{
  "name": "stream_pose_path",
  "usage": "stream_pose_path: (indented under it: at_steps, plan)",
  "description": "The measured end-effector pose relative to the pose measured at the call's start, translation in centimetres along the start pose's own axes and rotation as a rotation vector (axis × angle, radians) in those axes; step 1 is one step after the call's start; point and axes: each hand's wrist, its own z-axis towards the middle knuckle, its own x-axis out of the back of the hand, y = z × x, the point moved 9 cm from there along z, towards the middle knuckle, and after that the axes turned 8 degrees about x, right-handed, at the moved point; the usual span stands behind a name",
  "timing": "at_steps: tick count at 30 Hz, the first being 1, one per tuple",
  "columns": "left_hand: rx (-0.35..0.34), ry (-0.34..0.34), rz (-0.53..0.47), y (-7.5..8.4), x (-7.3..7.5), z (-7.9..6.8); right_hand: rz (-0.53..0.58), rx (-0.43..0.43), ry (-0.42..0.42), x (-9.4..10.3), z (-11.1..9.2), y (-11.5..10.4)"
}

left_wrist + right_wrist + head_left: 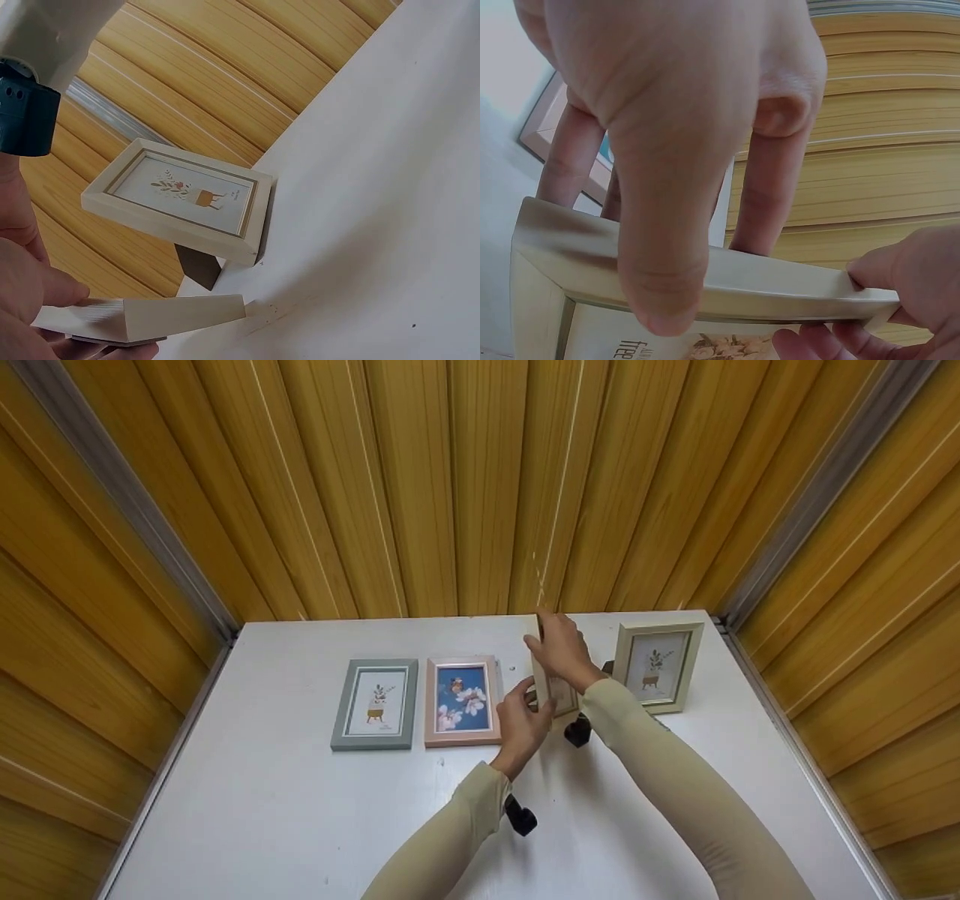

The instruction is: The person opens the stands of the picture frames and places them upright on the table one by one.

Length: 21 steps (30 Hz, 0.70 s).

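Both hands hold a cream photo frame (541, 679) turned nearly edge-on to the head view. My left hand (523, 726) grips its near, lower part. Higher up and farther back, my right hand (564, 649) grips the same frame. The right wrist view shows a thumb laid over the front of the frame's border (780, 289), with fingers behind it; the print there carries the word "free". To the right, a second cream photo frame (660, 667) stands on the table. Its plant print (191, 193) and dark back leg (196, 266) show in the left wrist view.
A grey-green photo frame (341, 720) and a pink photo frame (431, 701) lie side by side on the white table (285, 810), left of the hands. Yellow wood-look panels (420, 495) enclose the table's back and sides. Black devices (520, 815) sit at both wrists.
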Motion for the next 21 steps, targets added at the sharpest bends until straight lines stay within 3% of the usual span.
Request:
stream_pose_path:
  at_steps: [8, 14, 21]
  plan:
    - [-0.008, -0.033, -0.022, 0.8, -0.3, -0.1, 0.039, 0.040, 0.008, 1.0, 0.3, -0.1]
    - [0.018, -0.050, -0.018, 1.1, -0.6, -0.2, 0.130, 0.063, -0.005, 2.0, 0.1, 0.4]
    - [0.009, -0.069, -0.029, 1.7, -1.0, -0.8, 0.276, 0.058, -0.079, 2.5, 0.1, 1.7]
